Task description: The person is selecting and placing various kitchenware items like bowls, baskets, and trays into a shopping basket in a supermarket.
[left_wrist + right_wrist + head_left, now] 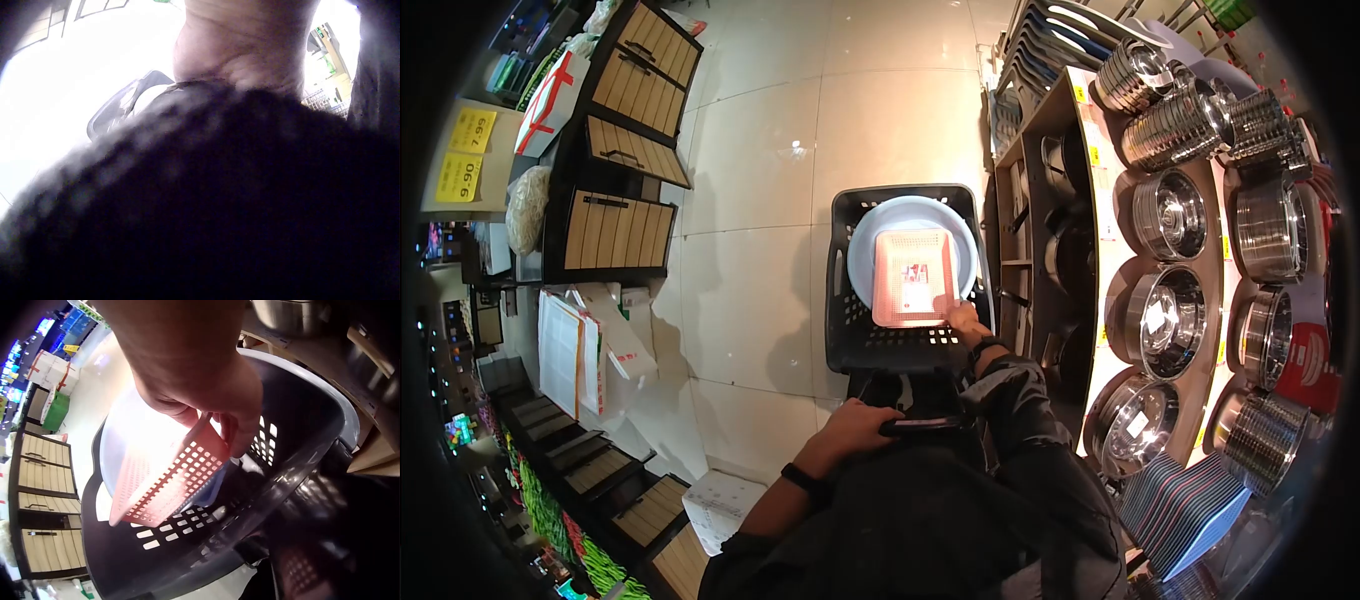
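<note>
Finding: the right hand (965, 322) gripped the near right corner of the pink perforated tray (912, 275). The wrist view showed the corner pinched between thumb and curled fingers. The tray lay over the pale blue basin (862, 250), which sat inside the black basket (847, 345). From the head view the tray looked nearly flat. From the right wrist view it tilted, its held corner higher than its far end. Whether the far end touched the basin could not be told.

The left hand (855, 425) was at the person's front on the dark handle (925, 425), fingers apparently curled round it. The left wrist view was blocked by dark cloth and confirmed nothing.

The shelf (1090, 130) of steel pots (1170, 215) stood just beside the basket on the right.

Assessment: the step in hand was judged to be seating the tray on the basin. A one-corner pinch gives little control over a light, wide tray. Done well, the held corner would come down until the tray sat level and centred, and the fingers would loosen only once it rested on its own. The grip on the handle would keep the basket steady. The right elbow should stay clear of the shelf edge.
</note>
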The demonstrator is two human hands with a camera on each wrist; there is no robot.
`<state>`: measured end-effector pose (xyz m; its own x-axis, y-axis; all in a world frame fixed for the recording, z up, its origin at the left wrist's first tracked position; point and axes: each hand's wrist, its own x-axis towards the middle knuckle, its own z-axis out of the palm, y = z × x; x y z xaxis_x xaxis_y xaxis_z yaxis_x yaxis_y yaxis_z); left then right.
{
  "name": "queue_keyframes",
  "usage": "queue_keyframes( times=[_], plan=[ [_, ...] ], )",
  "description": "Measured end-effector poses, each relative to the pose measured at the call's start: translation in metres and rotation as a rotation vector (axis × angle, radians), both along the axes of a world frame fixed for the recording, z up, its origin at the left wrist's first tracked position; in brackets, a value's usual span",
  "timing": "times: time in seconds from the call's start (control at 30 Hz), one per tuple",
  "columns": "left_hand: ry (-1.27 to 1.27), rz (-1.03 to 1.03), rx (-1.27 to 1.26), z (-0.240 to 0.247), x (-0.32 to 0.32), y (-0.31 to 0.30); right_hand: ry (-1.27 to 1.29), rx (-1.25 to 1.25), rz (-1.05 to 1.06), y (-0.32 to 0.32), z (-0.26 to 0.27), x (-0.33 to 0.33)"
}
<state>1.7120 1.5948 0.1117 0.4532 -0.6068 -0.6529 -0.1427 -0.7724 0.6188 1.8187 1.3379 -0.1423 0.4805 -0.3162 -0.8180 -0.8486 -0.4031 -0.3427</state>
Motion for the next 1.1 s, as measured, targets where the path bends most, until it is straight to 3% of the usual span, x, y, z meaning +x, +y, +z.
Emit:
queue_keyframes(
  times=[0.03, 0.07, 0.23, 0.27, 0.33, 0.47, 0.53, 0.6, 0.67, 0.73, 0.8, 0.9, 1.1],
  plan=[
    [-0.003, 0.006, 0.005, 0.005, 0.003, 0.0, -0.022, 0.001, -0.014, 0.001, 0.015, 0.002],
    [-0.008, 0.011, 0.007, 0.009, 0.005, -0.001, 0.042, 0.187, -0.083, -0.002, 0.03, 0.007],
    [-0.074, 0.035, -0.054, 0.005, 0.012, 0.001, -0.163, -0.121, 0.085, -0.008, 0.055, 0.012],
    [-0.072, 0.056, -0.063, 0.006, 0.016, 0.001, -0.276, -0.146, 0.248, -0.012, 0.059, 0.011],
    [-0.133, 0.069, -0.04, 0.008, 0.022, 0.003, -0.321, 0.17, 0.275, -0.018, 0.102, 0.01],
    [-0.172, 0.159, 0.09, 0.02, 0.042, 0.001, -0.521, 0.469, 0.485, -0.014, 0.202, -0.019],
    [-0.221, 0.148, -0.01, 0.01, 0.05, 0.003, -0.635, 0.38, 0.614, -0.003, 0.222, -0.045],
    [-0.283, 0.208, -0.011, 0.006, 0.063, 0.0, -0.571, 0.351, 0.652, 0.011, 0.271, -0.059],
    [-0.267, 0.173, -0.018, 0.006, 0.078, -0.004, -0.702, -0.04, 0.882, 0.024, 0.279, -0.068],
    [-0.266, 0.178, 0.028, -0.001, 0.092, -0.004, -0.835, -0.284, 0.825, 0.034, 0.271, -0.066],
    [-0.292, 0.14, 0.004, -0.002, 0.106, -0.006, -0.723, -0.395, 0.812, 0.043, 0.263, -0.048],
    [-0.344, 0.122, -0.034, -0.034, 0.132, 0.002, -0.666, -0.453, 0.793, 0.052, 0.257, -0.022],
    [-0.466, 0.177, -0.274, -0.034, 0.168, -0.003, -0.704, -0.559, 0.726, 0.051, 0.25, 0.016]
  ],
)
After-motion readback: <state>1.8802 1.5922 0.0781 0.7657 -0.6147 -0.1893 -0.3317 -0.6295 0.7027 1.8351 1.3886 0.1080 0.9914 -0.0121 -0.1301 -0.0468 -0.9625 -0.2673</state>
